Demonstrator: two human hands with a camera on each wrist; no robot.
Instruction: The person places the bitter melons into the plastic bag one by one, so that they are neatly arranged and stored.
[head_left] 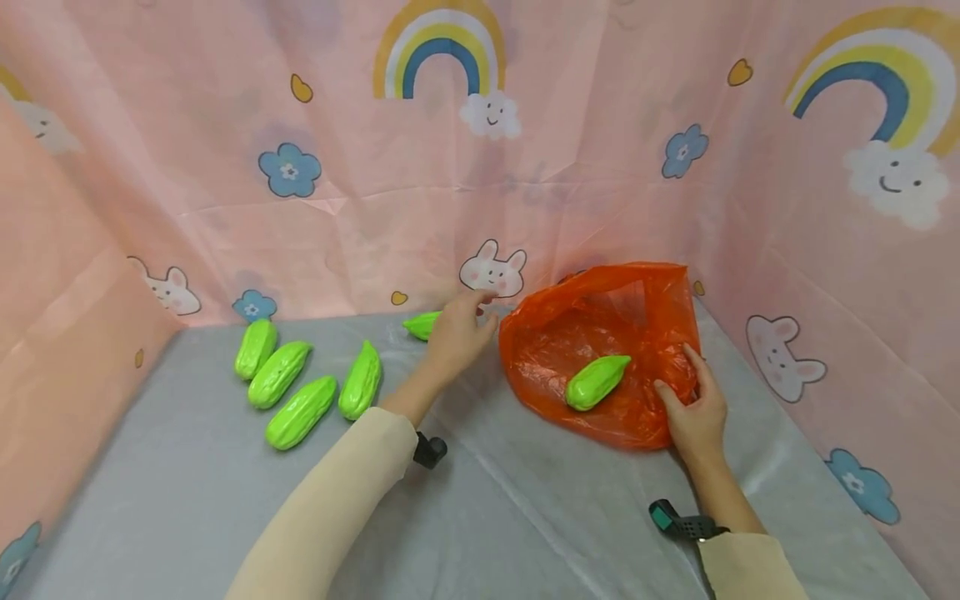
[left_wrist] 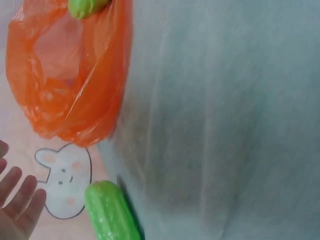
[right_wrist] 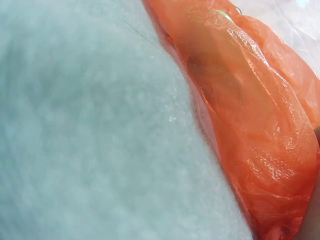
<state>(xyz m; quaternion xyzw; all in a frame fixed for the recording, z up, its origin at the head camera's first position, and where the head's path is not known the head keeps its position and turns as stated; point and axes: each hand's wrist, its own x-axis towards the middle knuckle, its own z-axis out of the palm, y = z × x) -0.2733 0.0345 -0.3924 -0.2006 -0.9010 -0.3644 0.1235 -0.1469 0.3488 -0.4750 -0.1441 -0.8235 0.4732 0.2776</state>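
An orange-red plastic bag [head_left: 536,367] lies spread on the right of the table, its mouth gaping toward the left. One bright green bitter melon [head_left: 597,382] is at the bag, its tip pointing right. My right hand [head_left: 697,412] grips the bag's right side between thumb and fingers; in the right wrist view only a dark sliver of that hand shows beside the orange plastic [right_wrist: 250,115]. Left of the bag's mouth, my left hand [head_left: 459,333] is raised with nothing in it, fingers [left_wrist: 22,197] spread loosely. It partly covers another bitter melon [head_left: 422,325] near the back wall.
Several more bitter melons [head_left: 302,413] lie grouped on the left of the grey cloth-covered table [head_left: 180,492]. A pink printed curtain [head_left: 360,167] closes off the back and both sides, meeting the table just behind the bag. Black devices [head_left: 682,523] are strapped to both wrists.
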